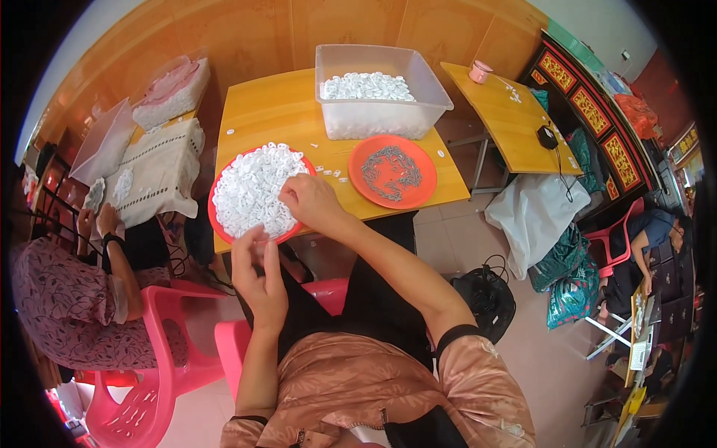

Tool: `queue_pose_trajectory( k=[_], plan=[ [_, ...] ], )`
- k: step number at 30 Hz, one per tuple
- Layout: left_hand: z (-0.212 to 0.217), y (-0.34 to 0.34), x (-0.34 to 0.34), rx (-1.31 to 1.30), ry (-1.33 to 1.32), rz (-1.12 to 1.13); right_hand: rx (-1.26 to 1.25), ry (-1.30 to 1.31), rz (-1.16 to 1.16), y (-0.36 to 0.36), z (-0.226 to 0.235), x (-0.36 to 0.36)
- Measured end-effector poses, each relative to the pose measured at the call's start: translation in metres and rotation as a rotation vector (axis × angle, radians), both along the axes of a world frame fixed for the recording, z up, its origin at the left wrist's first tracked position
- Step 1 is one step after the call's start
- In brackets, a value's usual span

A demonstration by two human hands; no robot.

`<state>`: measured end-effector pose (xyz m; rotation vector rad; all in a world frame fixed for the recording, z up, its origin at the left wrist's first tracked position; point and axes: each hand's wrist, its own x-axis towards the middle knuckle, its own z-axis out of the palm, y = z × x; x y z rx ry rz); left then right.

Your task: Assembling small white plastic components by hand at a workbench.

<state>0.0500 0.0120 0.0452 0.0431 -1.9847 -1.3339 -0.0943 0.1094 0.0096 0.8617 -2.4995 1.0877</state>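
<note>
A red round tray (212, 213) heaped with small white plastic pieces (254, 187) lies at the table's near edge. My left hand (259, 280) is at the tray's near rim, its thumb and fingers curled together at the tips. Anything between them is too small to make out. Over the right side of the heap, my right hand (317, 203) has its fingertips pinched among the white pieces; what they grip is hidden. To the right of it sits an orange-red plate (366, 187) holding many small grey metal pins (392, 172).
A clear plastic bin (385, 123) of white pieces stands at the back of the yellow table (269, 101). A few loose pieces (328, 173) lie between tray and plate. On the left, another person (82, 299) works beside a pink chair (160, 328). A second table (508, 119) stands right.
</note>
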Motion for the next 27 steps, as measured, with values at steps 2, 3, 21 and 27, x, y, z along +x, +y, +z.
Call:
queue_pose_trajectory(
  k=[2,3,21,27],
  plan=[
    [-0.015,-0.005,-0.011,-0.043,-0.053,0.009,-0.157,-0.131,0.116,0.011,0.011,0.019],
    [-0.027,-0.010,-0.015,0.194,-0.132,-0.091,-0.198,-0.255,0.216,0.014,0.017,0.030],
    [-0.034,0.004,-0.006,0.894,-0.465,-0.505,0.114,-0.241,-0.355,0.172,-0.001,-0.039],
    [-0.034,0.006,-0.003,0.989,-0.502,-0.501,0.167,-0.332,-0.350,0.175,-0.013,-0.058]
  ],
)
